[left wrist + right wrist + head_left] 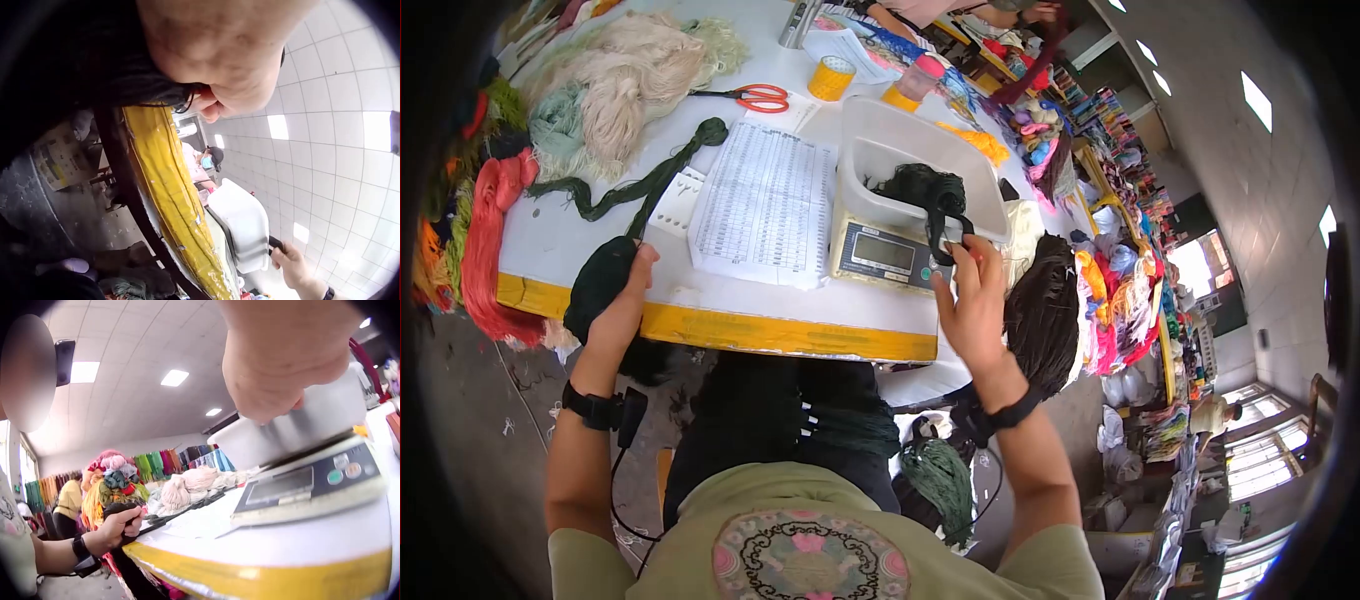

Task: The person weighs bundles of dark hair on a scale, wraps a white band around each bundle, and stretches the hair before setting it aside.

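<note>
At the table's front left corner my left hand (622,300) grips a thick hank of dark green yarn (600,283). From this hank a twisted length of the same yarn (662,185) trails back over the table. My right hand (976,305) is at the front of a white plastic tub (880,135), pinching a loop of dark green yarn (940,232) that hangs over the rim. More dark yarn (915,185) lies bundled inside the tub. Beneath the tub is a digital scale (885,250), its display facing me.
Printed sheets (762,200) lie left of the scale. Farther back are orange-handled scissors (760,97), a yellow tape roll (831,78) and pale yarn hanks (625,75). Red yarn (495,240) hangs off the left edge, black yarn (1045,310) off the right. Yellow tape (790,331) covers the front edge.
</note>
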The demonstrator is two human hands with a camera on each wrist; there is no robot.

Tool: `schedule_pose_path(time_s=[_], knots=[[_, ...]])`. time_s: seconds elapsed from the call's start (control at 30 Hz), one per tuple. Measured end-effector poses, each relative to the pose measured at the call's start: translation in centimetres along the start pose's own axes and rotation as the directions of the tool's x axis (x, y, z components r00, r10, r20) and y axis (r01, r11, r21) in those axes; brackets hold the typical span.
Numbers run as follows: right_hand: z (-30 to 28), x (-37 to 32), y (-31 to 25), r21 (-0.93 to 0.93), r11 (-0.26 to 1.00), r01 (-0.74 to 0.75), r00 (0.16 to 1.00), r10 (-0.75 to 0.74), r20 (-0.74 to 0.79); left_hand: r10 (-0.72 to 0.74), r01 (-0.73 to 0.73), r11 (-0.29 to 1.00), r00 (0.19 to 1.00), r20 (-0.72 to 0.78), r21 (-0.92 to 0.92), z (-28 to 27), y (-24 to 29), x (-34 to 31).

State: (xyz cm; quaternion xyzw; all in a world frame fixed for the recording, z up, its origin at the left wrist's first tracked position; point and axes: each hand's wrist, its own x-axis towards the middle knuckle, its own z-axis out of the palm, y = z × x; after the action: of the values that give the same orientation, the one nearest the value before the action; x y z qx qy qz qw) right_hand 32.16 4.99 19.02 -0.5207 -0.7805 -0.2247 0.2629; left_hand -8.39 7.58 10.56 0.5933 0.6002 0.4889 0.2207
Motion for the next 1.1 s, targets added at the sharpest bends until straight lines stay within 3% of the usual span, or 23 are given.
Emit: schedule_pose_path(time_s=[0.07,0.13,0.2,0.27,0.33,0.4,0.47,0.53,0.6,0.63,0.77,0.87,0.93,1.0,1.1], knots=[[-0.1,-2.1,-1.4,0.066,0.994,-0.086,0.996,0.089,-0.033,0.016,-0.016,0.997,1.000,0.001,-0.074,-0.8,1.1,-0.4],[-1.4,-3.1,-3.3,0.252,0.940,-0.231,0.973,0.230,0.032,-0.119,0.120,0.973,0.993,0.016,-0.197,-2.1,2.3,-0.8],[-2.2,-3.8,-5.0,0.504,0.833,-0.228,0.974,0.199,0.112,-0.123,0.128,0.964,0.992,0.035,-0.234,-3.5,5.8,-2.4],[-2.1,-3.7,-7.8,0.720,0.656,-0.226,0.973,0.181,0.141,0.111,-0.073,0.976,0.977,0.184,-0.203,-4.3,9.4,-4.3],[-2.2,-2.4,-10.7,0.852,0.438,-0.287,0.956,0.072,0.285,0.410,-0.315,0.884,0.876,0.252,-0.346,-3.1,12.5,-5.6],[-3.0,-0.9,-14.0,0.904,0.188,-0.383,0.924,0.066,0.378,0.534,-0.340,0.812,0.760,0.369,-0.475,-1.2,14.1,-5.8],[-2.5,-0.7,-15.3,0.932,0.127,-0.341,0.940,0.065,0.335,0.446,-0.182,0.819,0.798,0.405,-0.544,0.9,14.4,-7.0],[-1.9,-0.8,-15.4,0.942,0.127,-0.309,0.949,0.099,0.298,0.452,-0.149,0.785,0.802,0.392,-0.601,2.2,14.2,-7.3],[-2.6,-0.8,-15.2,0.927,0.150,-0.345,0.937,0.122,0.328,0.297,0.181,0.659,0.829,0.474,-0.730,3.1,13.5,-7.7],[-2.8,-0.9,-15.0,0.907,0.175,-0.382,0.922,0.144,0.360,0.241,0.272,0.593,0.838,0.489,-0.758,3.2,14.1,-7.9],[-2.5,-1.7,-13.9,0.905,0.171,-0.391,0.915,0.177,0.362,0.205,0.241,0.598,0.876,0.437,-0.764,4.2,13.3,-7.9],[-1.8,-1.9,-13.3,0.908,0.151,-0.391,0.911,0.205,0.358,0.182,0.222,0.676,0.873,0.452,-0.702,4.1,12.8,-7.2],[-2.3,-1.7,-13.4,0.894,-0.017,-0.448,0.861,0.262,0.436,0.298,0.039,0.708,0.889,0.347,-0.706,4.6,11.8,-7.0],[-1.6,-2.0,-13.2,0.890,0.116,-0.440,0.889,0.197,0.414,0.255,0.066,0.712,0.904,0.345,-0.699,4.5,11.5,-6.8],[-1.8,-1.7,-13.5,0.888,0.093,-0.451,0.878,0.225,0.423,0.366,-0.024,0.688,0.875,0.318,-0.725,4.6,10.9,-6.5]])
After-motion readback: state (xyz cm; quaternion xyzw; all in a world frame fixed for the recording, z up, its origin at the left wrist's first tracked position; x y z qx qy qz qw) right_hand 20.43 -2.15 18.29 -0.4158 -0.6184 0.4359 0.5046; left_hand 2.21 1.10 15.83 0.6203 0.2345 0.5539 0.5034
